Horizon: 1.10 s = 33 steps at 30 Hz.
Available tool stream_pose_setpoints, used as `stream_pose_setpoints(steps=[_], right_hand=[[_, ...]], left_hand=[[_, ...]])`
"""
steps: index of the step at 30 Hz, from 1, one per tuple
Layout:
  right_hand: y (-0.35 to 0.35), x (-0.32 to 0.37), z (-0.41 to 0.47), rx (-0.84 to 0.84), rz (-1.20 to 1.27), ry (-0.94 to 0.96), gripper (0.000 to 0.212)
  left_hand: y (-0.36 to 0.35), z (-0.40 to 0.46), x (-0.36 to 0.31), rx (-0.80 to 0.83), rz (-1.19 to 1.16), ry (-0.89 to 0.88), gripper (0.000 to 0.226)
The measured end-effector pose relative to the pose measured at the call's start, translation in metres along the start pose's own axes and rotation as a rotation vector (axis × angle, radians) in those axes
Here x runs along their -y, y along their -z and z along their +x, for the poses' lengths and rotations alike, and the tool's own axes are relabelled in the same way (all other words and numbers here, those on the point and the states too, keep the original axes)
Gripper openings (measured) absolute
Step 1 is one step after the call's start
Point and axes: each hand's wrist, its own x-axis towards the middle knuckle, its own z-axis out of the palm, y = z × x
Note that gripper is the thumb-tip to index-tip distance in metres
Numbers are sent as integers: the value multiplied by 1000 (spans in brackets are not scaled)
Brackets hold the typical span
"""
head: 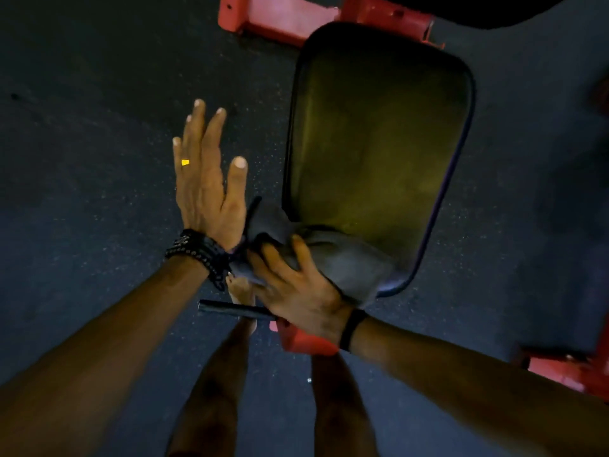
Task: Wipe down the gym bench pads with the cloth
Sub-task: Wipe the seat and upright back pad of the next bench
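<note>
A dark padded bench seat (379, 143) with a glossy top stands right of centre on a red frame. A grey cloth (342, 258) is draped over its near left corner. My right hand (296, 288) grips the bunched cloth at that corner, fingers curled into the fabric. To the left of the pad, my left hand (207, 179) hovers over the floor with straight fingers, holding nothing, its palm edge close to the cloth. It wears a ring and dark bead bracelets.
Red frame parts show at the top (280, 14), under my right wrist (303, 341) and at the right edge (560, 371). A black bar (230, 310) juts left from the frame. Dark speckled rubber floor (82, 143) surrounds the bench. My bare legs stand below.
</note>
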Motion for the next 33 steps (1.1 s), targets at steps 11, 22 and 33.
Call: stream_pose_setpoints(steps=[11,22,33], right_hand=[[8,-67,-47,50,115,247,26],[23,-230,197,350,-60,-447,40],[2,-255,144,104,98,-191,51]], left_hand=[[-3,-6,-5,71,-112,74,55],[12,50,-25,10,-165,124,60],[-53,22,-67,-142,-118,46,49]])
